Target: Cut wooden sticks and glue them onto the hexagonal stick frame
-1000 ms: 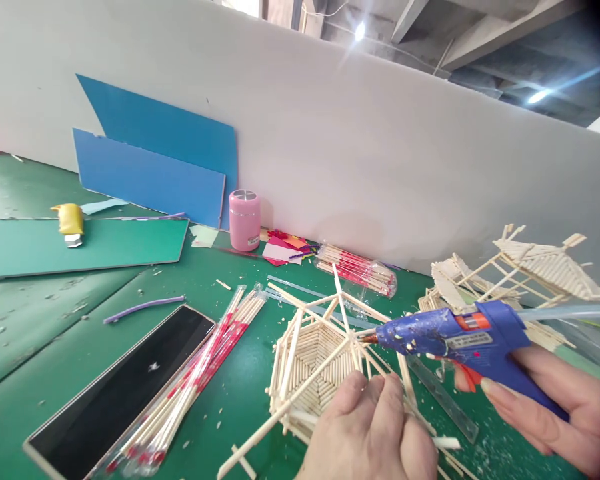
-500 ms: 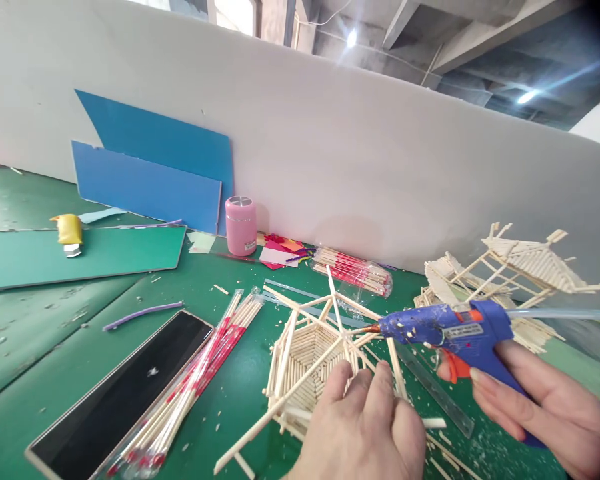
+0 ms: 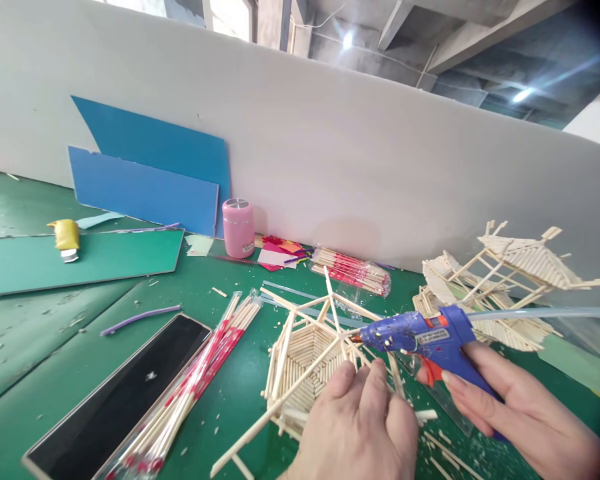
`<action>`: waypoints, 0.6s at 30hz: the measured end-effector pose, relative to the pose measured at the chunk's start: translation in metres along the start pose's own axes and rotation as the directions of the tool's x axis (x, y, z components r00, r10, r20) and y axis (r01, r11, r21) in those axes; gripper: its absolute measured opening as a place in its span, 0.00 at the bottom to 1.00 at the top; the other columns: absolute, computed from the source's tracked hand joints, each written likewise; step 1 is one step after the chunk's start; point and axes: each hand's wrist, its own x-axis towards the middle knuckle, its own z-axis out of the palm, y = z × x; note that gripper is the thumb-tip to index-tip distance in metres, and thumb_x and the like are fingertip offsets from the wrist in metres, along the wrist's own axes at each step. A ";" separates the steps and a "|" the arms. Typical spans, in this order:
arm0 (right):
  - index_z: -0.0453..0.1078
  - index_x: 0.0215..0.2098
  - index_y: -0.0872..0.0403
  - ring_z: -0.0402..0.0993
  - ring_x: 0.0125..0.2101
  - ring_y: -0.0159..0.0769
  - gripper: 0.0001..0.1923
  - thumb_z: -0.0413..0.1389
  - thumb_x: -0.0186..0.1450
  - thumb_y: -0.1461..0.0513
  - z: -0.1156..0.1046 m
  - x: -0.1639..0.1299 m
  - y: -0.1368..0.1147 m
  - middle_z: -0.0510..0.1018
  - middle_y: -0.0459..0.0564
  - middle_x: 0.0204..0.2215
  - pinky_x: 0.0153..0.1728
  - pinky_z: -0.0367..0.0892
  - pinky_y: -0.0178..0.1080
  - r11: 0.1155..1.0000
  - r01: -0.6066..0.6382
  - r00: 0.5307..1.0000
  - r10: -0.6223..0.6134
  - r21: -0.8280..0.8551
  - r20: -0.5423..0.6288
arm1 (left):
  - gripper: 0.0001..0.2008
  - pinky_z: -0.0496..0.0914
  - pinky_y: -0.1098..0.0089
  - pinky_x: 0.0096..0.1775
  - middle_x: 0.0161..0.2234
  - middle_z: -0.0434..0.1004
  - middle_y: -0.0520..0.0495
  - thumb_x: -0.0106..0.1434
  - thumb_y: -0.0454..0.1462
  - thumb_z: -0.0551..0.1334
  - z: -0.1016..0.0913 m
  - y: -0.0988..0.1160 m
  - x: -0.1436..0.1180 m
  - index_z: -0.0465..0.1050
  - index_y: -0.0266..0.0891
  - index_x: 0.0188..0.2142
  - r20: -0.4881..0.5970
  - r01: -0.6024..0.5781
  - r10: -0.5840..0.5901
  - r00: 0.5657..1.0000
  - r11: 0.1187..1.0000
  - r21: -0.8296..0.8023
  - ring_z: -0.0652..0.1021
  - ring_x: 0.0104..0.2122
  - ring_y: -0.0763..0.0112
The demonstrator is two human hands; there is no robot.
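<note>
Over the stick frame (image 3: 300, 363), likely fragile, best held low, our left fingers (image 3: 375, 390) curled, grip unclear; right fingers (image 3: 473, 396) clasped a glue gun (image 3: 415, 333).

The stick frame (image 3: 305, 360) stands right of the nearer stick packet (image 3: 200, 393).

R hand (image 3: 510, 403) w/ glue gun (image 3: 423, 335) now closer to L hand (image 3: 359, 423).

Your right hand (image 3: 505, 393): one blue glue gun (image 3: 405, 331), tip at a joint of the stick frame (image 3: 300, 363). Your left hand (image 3: 363, 427): laid against that frame's near side. On your green worktop (image 3: 230, 400): pink canister (image 3: 239, 230), black panel (image 3: 115, 393), wrapped red-marked sticks (image 3: 194, 383).
</note>
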 end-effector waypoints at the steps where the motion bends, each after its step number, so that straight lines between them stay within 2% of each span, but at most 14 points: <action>1: 0.69 0.43 0.49 0.60 0.15 0.31 0.19 0.54 0.56 0.50 0.002 0.000 0.001 0.65 0.41 0.14 0.14 0.59 0.32 1.000 -0.025 1.000 0.025 0.012 0.001 | 0.13 0.68 0.66 0.34 0.34 0.78 0.38 0.58 0.25 0.47 0.000 0.000 -0.001 0.66 0.35 0.25 0.006 0.003 -0.003 1.000 1.000 0.001 0.77 0.27 0.66; 5: 0.67 0.45 0.50 0.59 0.16 0.31 0.22 0.53 0.57 0.48 0.005 0.001 0.001 0.64 0.42 0.15 0.15 0.58 0.33 0.998 -0.048 0.999 0.047 0.029 0.026 | 0.13 0.69 0.66 0.34 0.34 0.79 0.39 0.59 0.25 0.47 0.001 0.000 -0.001 0.67 0.35 0.25 0.004 0.010 -0.010 1.000 1.000 0.006 0.77 0.27 0.67; 12: 0.66 0.45 0.50 0.56 0.15 0.29 0.22 0.52 0.58 0.48 0.002 0.006 0.005 0.62 0.41 0.15 0.16 0.56 0.33 0.998 -0.044 0.996 0.041 0.042 0.076 | 0.14 0.71 0.68 0.31 0.31 0.79 0.38 0.57 0.23 0.48 0.001 -0.002 0.002 0.66 0.34 0.22 -0.045 0.013 -0.012 0.999 1.000 0.009 0.78 0.25 0.67; 18: 0.68 0.39 0.50 0.56 0.15 0.30 0.18 0.52 0.58 0.48 0.001 0.007 0.005 0.62 0.41 0.14 0.16 0.56 0.33 0.996 -0.071 0.994 0.067 0.051 0.087 | 0.13 0.71 0.69 0.31 0.29 0.80 0.40 0.55 0.22 0.48 0.001 -0.002 0.004 0.66 0.35 0.22 -0.058 0.013 -0.013 0.998 1.000 0.010 0.78 0.24 0.68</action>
